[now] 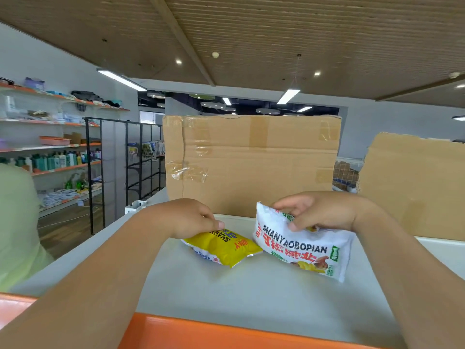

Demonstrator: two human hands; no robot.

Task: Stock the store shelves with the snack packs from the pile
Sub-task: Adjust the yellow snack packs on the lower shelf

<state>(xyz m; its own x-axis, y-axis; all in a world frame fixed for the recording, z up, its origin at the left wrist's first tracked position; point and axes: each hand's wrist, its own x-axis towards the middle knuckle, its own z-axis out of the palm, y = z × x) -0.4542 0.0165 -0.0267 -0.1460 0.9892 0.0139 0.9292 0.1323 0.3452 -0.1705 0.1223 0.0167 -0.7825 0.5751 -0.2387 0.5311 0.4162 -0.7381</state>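
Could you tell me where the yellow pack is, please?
The yellow pack lies on the pale shelf, mid head view, held by the left hand, left of the white pack in the right hand.

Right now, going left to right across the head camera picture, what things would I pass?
Wall shelves → black rack → yellow snack pack → white snack pack → torn cardboard sheet.

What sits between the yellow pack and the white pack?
Head view: nothing but a thin sliver of bare grey shelf top. The yellow pack, held by the left hand, and the white pack, held by the right hand, nearly meet.
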